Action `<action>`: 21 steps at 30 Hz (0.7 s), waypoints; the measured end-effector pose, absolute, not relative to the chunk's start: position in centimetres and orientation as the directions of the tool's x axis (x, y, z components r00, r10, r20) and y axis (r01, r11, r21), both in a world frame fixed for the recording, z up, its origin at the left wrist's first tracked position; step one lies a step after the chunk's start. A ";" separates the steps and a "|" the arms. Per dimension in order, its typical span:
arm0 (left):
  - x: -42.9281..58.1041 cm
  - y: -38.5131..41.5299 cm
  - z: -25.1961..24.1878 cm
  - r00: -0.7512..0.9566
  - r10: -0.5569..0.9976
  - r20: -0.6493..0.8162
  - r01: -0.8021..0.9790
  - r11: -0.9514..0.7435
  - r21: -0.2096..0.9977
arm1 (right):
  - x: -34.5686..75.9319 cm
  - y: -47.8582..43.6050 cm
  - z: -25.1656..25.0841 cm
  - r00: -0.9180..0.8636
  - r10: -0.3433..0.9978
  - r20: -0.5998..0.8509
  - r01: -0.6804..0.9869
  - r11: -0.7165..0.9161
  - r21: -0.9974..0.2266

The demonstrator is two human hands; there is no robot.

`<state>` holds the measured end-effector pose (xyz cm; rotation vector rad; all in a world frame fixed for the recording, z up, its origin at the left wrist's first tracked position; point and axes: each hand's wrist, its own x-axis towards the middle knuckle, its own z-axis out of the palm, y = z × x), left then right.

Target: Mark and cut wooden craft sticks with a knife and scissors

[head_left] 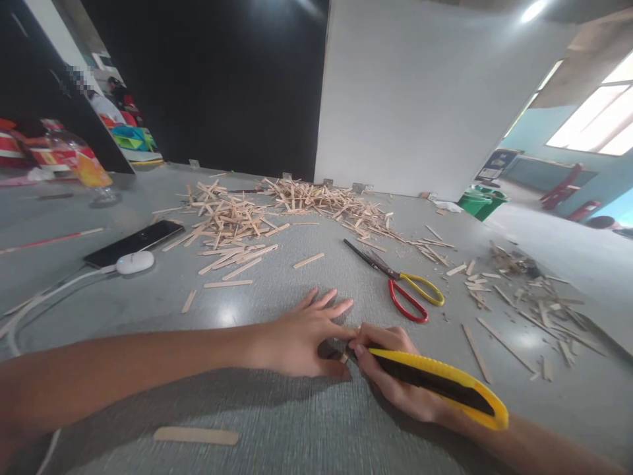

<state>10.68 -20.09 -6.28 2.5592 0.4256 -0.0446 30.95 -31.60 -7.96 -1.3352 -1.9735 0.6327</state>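
Observation:
My right hand (390,366) is wrapped round a yellow and black utility knife (440,382), its front end pointing left toward my other hand. Flat on the table, my left hand (309,336) has three fingers spread forward. Its thumb and index finger close in on a short piece of craft stick (343,358), mostly hidden by my fingers and the knife's tip. One loose craft stick (196,435) lies in front of my left forearm. Beyond my right hand rest scissors (395,274) with one red and one yellow handle loop.
Behind are heaps of craft sticks (237,218) against a black and white partition (415,99). Cut scraps (544,310) lie on the right. A phone (136,243), a white cabled device (135,262) and a bottle (82,161) stand left. Green bins (482,201) are beyond the table.

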 end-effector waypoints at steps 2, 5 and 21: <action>10.7 -20.1 -6.3 0.949 0.293 -0.114 0.308 -0.798 0.517 | 30.9 -31.6 -7.9 -0.257 0.931 0.260 0.592 0.364 -0.719; 10.6 -20.1 -6.2 0.948 0.298 -0.112 0.310 -0.788 0.531 | 30.9 -31.7 -7.7 -0.245 0.933 0.265 0.572 0.360 -0.737; 10.6 -20.0 -6.1 0.950 0.287 -0.126 0.309 -0.788 0.533 | 31.0 -31.6 -8.1 -0.294 0.914 0.277 0.561 0.400 -0.724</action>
